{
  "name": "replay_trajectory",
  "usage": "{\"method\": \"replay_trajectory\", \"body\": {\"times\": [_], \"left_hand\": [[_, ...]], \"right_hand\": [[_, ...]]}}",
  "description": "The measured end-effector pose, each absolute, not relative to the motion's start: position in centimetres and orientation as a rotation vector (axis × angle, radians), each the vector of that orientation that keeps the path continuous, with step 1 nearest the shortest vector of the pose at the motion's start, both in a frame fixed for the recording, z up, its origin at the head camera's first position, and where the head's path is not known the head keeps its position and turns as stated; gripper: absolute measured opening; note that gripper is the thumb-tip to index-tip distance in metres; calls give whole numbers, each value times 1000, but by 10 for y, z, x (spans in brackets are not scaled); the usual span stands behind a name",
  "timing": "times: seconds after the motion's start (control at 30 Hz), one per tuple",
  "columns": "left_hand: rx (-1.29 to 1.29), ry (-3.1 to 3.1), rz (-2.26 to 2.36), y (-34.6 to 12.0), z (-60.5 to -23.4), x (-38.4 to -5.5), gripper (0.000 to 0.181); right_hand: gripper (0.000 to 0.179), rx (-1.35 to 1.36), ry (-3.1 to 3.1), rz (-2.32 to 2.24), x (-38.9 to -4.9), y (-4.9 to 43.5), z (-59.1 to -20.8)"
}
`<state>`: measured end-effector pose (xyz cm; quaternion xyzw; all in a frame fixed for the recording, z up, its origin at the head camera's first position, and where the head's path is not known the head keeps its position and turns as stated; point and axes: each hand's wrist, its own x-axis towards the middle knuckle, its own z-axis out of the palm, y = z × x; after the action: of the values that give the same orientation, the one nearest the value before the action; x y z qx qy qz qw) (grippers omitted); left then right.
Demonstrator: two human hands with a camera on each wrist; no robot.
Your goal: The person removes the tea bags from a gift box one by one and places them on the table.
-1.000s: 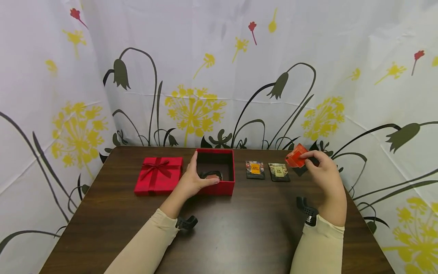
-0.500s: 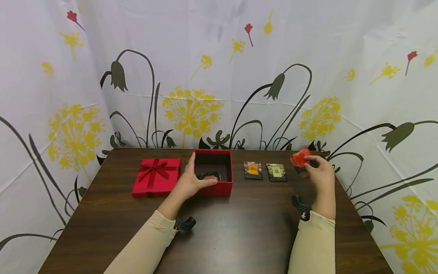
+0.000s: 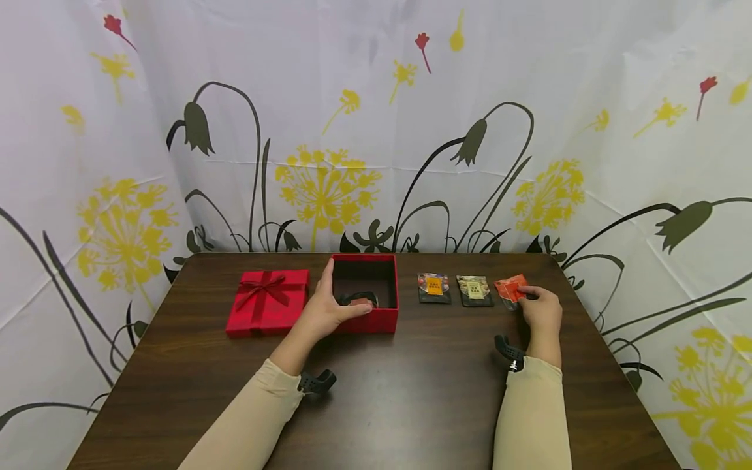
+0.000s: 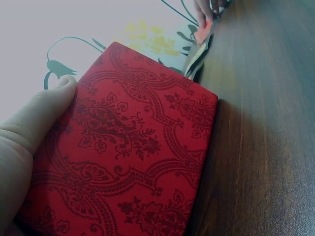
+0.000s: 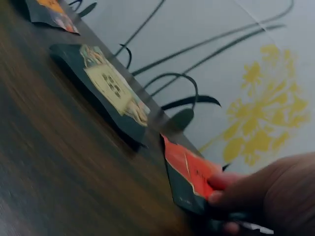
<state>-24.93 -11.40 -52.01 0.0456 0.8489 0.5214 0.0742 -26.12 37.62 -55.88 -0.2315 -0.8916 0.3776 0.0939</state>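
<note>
In the head view my left hand point(image 3: 327, 308) holds the open red gift box point(image 3: 384, 321) at its left side, its thumb over the front rim. The left wrist view shows that thumb at the edge of the patterned red wall. Inside the box lies something dark and looped beside a small reddish-brown thing point(image 3: 361, 301), partly hidden by the thumb. At the right, my right hand point(image 3: 542, 312) pinches an orange-and-black packet point(image 5: 189, 169) by its right edge, close over the table. Left of it lie a packet with a pale yellow label point(image 3: 475, 291) and one with an orange label point(image 3: 435, 288).
A red gift-box lid point(image 3: 271, 303) with a ribbon bow sits left of the box. Everything stands near the back edge of a dark wooden table point(image 3: 411, 391). A white flower-print curtain point(image 3: 364, 98) hangs right behind it.
My right hand has brought the orange packet down to the table, at the right end of the packet row. The left hand has stayed on the box.
</note>
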Motion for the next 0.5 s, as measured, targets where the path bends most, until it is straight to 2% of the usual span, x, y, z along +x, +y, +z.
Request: {"method": "replay_trajectory", "body": {"times": [0.3,0.5], "left_hand": [[140,2543,1558,-115,-522,-250,145],[136,2539,1572,-115,-522,-251,145]], "right_hand": [[43,-798,-2684,1104,-263,364,-559],[40,-791,-2599,1072,-262,356,-558]]}}
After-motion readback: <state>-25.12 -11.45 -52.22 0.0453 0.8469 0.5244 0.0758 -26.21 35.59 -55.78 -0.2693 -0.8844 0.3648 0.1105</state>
